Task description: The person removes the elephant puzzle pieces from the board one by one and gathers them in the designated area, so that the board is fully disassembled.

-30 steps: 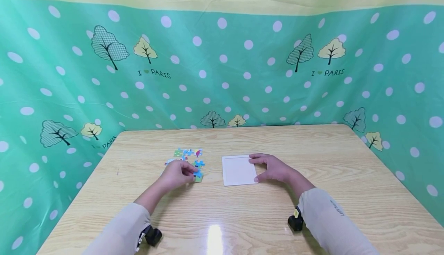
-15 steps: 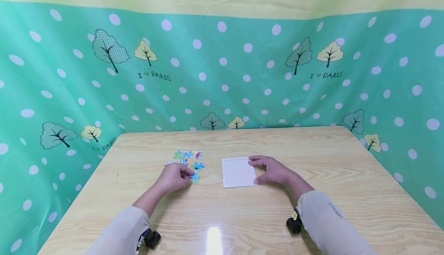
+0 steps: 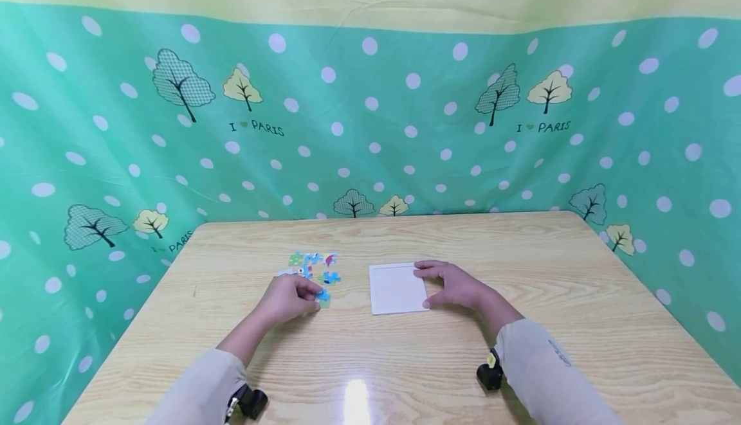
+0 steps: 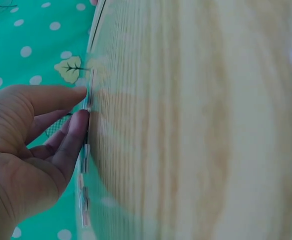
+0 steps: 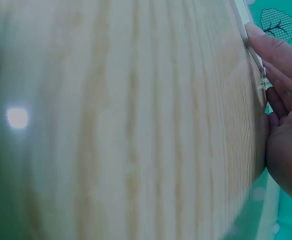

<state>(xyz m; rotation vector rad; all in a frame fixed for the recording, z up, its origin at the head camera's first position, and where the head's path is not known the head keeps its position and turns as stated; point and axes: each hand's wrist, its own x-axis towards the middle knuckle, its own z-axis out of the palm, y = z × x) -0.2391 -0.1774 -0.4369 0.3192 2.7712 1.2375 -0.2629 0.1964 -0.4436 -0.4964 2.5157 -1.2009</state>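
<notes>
My left hand (image 3: 289,298) pinches a blue and green jigsaw piece (image 3: 325,301) low at the tabletop, thumb near its bottom edge and fingers at its upper left. In the left wrist view the left hand (image 4: 41,135) is seen side-on, thumb and fingertips close together at table level. Just above that piece in the head view lies another blue jigsaw piece (image 3: 331,278). My right hand (image 3: 455,285) grips the right edge of a flat white square puzzle tray (image 3: 398,289), fingers at its far corner and thumb at its near corner.
Several more jigsaw pieces (image 3: 312,258) lie beyond the left hand, some partly hidden by it. They rest on a light wood table (image 3: 521,245). A green dotted curtain (image 3: 370,123) hangs behind the table's far edge.
My left hand has drawn the blue and green jigsaw piece a little left, and a gap shows below the neighbouring piece. The right hand and tray stay in place; the head view tilts slightly.
</notes>
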